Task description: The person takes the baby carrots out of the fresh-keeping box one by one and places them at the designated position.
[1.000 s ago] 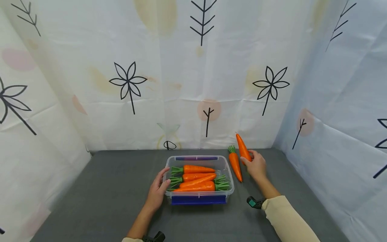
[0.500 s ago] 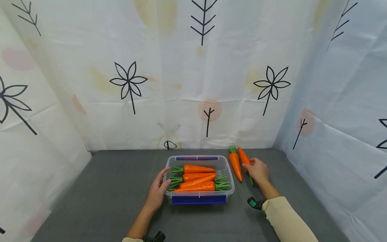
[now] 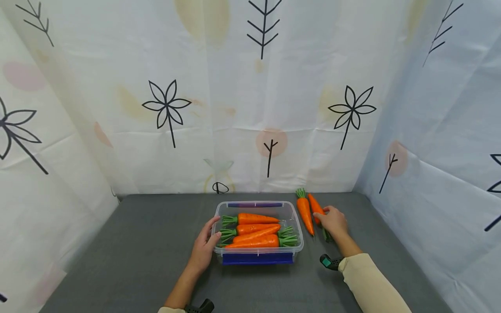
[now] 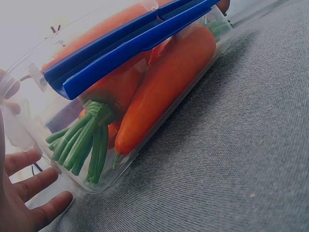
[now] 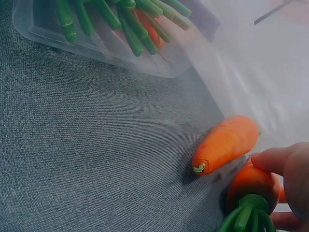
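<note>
A clear plastic box point(image 3: 298, 234) with blue clips holds several orange toy-like carrots point(image 3: 258, 218) with green tops. My left hand point(image 3: 204, 245) rests against the box's left side; in the left wrist view its fingers point(image 4: 36, 186) are spread and nearly straight beside the wall. To the right of the box, my right hand point(image 3: 335, 222) pinches a carrot point(image 3: 315, 205) lying on the table, its green top toward me. Close on its left lies another carrot point(image 3: 304, 212), green top away from me. The right wrist view shows the thumb and fingers around the held carrot point(image 5: 253, 182) near its top.
A grey cloth point(image 3: 148, 252) covers the table. Pale patterned fabric point(image 3: 235, 108) stands as walls behind and at both sides. The box's front clip point(image 3: 257, 258) hangs down on the near side.
My right hand has lowered the carrot from a raised tilt onto the table beside the other loose one, moving slightly toward me. My left hand and the box stay put.
</note>
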Action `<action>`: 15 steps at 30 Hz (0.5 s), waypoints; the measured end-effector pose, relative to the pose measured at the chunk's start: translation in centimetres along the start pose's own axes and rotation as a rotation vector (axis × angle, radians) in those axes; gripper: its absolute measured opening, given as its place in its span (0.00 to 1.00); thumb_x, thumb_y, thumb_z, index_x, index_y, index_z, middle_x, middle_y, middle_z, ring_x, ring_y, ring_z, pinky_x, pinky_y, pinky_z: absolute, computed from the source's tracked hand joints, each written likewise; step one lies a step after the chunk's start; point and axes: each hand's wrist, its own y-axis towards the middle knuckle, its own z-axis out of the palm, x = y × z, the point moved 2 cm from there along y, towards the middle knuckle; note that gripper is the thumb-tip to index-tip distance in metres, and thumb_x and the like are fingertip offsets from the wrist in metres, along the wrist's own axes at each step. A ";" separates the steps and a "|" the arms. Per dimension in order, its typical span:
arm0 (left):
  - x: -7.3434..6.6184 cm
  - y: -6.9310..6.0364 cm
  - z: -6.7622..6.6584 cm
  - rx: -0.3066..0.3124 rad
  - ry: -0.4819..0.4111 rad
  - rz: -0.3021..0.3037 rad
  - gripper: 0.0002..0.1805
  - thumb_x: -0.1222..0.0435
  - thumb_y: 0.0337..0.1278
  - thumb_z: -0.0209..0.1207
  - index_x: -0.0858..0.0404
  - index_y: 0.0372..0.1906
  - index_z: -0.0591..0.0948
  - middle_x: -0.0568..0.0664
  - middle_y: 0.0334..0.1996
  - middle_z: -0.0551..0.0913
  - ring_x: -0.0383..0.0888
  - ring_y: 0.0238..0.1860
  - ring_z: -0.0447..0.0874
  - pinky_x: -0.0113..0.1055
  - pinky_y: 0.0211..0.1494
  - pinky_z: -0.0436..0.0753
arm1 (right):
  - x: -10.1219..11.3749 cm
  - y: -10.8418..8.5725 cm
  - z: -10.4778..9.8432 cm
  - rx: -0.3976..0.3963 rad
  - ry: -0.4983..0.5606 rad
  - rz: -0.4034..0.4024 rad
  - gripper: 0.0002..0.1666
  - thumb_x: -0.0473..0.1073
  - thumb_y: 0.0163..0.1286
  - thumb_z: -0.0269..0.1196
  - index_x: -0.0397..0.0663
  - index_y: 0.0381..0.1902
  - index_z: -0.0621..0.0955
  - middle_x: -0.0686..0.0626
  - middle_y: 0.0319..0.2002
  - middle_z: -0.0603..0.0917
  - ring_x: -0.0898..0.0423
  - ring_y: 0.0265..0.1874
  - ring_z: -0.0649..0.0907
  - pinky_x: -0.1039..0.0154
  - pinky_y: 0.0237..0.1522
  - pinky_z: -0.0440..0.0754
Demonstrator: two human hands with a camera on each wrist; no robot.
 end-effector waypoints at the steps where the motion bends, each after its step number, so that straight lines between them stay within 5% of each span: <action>1: 0.0 0.0 0.0 0.000 -0.001 -0.003 0.24 0.62 0.70 0.51 0.56 0.69 0.69 0.57 0.69 0.67 0.62 0.61 0.71 0.64 0.64 0.59 | 0.1 0.0 0.0 0.004 0.001 0.000 0.32 0.54 0.66 0.64 0.31 0.54 0.76 0.32 0.47 0.81 0.37 0.40 0.80 0.45 0.40 0.76; 12: 0.2 0.0 0.0 -0.011 0.019 0.006 0.24 0.63 0.69 0.52 0.56 0.69 0.69 0.60 0.68 0.67 0.64 0.62 0.70 0.63 0.63 0.62 | 0.2 0.0 -0.9 0.050 0.010 0.008 0.36 0.59 0.68 0.60 0.30 0.56 0.75 0.32 0.47 0.80 0.37 0.41 0.79 0.44 0.42 0.75; 15: -0.6 -0.1 0.0 -0.006 0.017 0.003 0.24 0.64 0.69 0.51 0.59 0.69 0.69 0.62 0.68 0.67 0.65 0.61 0.71 0.63 0.62 0.63 | 0.2 -0.1 -1.1 0.057 0.009 -0.001 0.36 0.58 0.69 0.60 0.29 0.57 0.74 0.32 0.47 0.80 0.37 0.41 0.80 0.44 0.41 0.76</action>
